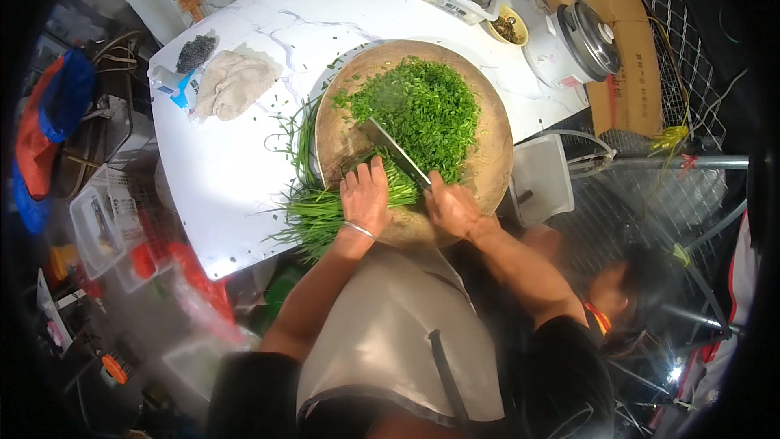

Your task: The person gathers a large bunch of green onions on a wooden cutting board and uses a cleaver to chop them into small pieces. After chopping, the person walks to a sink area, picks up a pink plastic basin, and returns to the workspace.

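My left hand (365,195), with a bracelet at its wrist, presses a bundle of green chives (317,213) onto a round wooden chopping board (493,134). The uncut stalks stick out past the board's left edge over the table. In my right hand (454,207) is a knife (396,149), its blade slanting up and to the left at the bundle's cut end. Beyond the blade, a heap of chopped chives (432,116) covers much of the board. My right fingers hide the knife's handle.
On the white marbled table (213,207) lie a beige cloth (234,85) and a dark scouring pad (196,53). A white plastic tub (454,3), a yellow bowl (509,28) and a rice cooker (567,49) stand at the back right. A bucket (542,180) is beside the table; another person (609,293) is at right.
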The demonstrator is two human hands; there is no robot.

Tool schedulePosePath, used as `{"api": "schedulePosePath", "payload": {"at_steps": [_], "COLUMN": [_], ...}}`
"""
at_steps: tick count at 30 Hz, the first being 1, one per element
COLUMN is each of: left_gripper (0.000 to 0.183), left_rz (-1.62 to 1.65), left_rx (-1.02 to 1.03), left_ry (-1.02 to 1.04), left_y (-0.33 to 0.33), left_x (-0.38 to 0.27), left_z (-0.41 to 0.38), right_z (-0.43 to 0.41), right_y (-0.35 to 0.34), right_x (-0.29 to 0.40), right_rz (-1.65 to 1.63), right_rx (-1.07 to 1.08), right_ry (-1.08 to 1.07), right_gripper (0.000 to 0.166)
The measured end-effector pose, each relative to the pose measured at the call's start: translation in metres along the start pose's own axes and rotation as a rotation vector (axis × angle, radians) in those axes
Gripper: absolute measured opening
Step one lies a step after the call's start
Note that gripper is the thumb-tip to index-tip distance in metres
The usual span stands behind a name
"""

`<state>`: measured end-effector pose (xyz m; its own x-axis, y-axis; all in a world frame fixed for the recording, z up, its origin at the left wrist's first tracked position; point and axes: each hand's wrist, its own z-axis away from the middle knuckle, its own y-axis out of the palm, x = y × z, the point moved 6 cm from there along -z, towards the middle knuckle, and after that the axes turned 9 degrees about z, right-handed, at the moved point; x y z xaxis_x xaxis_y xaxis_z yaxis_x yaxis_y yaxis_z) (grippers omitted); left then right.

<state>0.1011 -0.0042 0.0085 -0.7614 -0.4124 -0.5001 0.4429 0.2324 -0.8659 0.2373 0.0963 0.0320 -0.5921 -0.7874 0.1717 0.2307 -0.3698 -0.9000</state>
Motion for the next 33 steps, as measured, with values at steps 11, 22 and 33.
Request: {"api": "schedulePosePath", "payload": {"at_steps": [11, 22, 33], "left_gripper": [0.104, 0.105, 0.135], "left_rz": [0.008, 0.111, -0.016], "left_rx": [-0.074, -0.057, 0.031], "left_ry": [-0.009, 0.031, -0.12], "left_y": [-0.001, -0.003, -0.009], "left_x": [0.011, 0.006, 0.008], "left_z": [0.006, 0.002, -0.016], "right_z": [0.046, -0.011, -0.009], "right_y": [-0.077, 0.008, -0.05], "right_x": [0.016, -0.018, -0.001], "right_rz": [-0.093, -0.299, 0.069], "right_rx": [0.188, -0.262, -0.011], "right_ry": [0.088, 0.043, -0.147], "right_gripper": [0.033, 0.031, 0.023]}}
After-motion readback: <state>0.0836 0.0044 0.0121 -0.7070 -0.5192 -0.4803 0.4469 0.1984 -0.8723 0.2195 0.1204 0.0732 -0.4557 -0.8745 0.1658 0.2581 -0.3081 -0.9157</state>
